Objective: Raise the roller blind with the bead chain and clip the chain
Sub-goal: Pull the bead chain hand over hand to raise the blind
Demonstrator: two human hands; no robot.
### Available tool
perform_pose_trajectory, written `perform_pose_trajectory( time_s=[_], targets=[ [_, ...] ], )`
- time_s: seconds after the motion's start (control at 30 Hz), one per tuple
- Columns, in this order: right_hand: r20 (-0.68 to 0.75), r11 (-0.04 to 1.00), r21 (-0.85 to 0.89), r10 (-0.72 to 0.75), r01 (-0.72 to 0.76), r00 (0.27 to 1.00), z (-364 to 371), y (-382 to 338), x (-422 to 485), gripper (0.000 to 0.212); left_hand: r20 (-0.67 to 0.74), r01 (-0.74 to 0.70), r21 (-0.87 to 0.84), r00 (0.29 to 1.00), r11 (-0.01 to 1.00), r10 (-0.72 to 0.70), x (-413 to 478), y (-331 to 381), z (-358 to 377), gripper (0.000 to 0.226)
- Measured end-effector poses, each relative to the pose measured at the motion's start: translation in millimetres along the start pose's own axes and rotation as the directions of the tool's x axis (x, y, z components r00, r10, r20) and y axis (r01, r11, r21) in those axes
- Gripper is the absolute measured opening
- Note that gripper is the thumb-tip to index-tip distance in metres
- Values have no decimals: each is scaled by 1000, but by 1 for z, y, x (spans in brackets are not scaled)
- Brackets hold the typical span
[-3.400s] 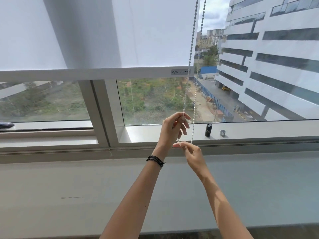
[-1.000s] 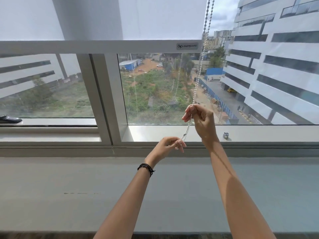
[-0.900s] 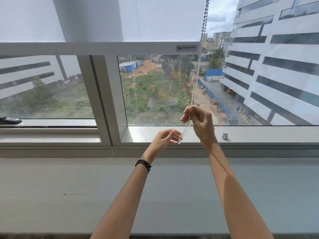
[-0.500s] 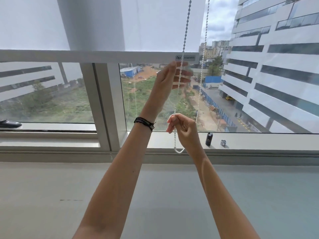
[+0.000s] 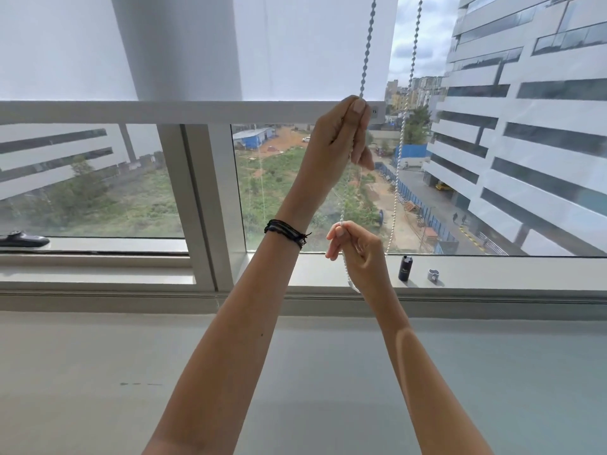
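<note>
Roller blind (image 5: 312,44) hangs partly raised, well above the sill (image 5: 492,274), left hand (image 5: 335,139) fingers pinching the bead chain (image 5: 366,50) high, right hand (image 5: 358,251) gripping it lower; clipping probably remains.

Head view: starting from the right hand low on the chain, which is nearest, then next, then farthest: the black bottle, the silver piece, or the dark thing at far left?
1. The black bottle, on the sill just right of the right hand, which pinches the bead chain.
2. The silver piece, a little further right.
3. The dark thing, far off at the left edge.
</note>
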State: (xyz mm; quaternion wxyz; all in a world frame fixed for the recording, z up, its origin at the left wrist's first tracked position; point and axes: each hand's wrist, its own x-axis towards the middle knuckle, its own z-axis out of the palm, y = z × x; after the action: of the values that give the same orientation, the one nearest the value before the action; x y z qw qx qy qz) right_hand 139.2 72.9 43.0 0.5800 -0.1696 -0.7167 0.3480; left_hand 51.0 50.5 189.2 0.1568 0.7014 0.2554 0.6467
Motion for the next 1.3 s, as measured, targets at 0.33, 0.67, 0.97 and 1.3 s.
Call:
perform_pose_trajectory(
  time_s=[0.33, 0.67, 0.97, 1.3],
  targets=[
    [-27, 999, -54, 3, -4, 1000, -6, 8, -9, 25, 15, 46, 23, 999, 999, -47, -8, -8, 5, 34],
    [-49, 983, -115, 138, -143, 989, -11, 44, -37, 25, 1, 144, 20, 990, 989, -144, -39, -48, 15, 34],
    [19, 926, -257, 292, -277, 956, -16, 78, -67, 38, -20, 245, 64, 970, 967, -244, -85, -92, 22, 34],
    [252, 818, -532, 402, -221, 881, -43, 76, -50, 25, -19, 321, 72, 947, 944, -320, -112, -106, 21, 36]
  ],
)
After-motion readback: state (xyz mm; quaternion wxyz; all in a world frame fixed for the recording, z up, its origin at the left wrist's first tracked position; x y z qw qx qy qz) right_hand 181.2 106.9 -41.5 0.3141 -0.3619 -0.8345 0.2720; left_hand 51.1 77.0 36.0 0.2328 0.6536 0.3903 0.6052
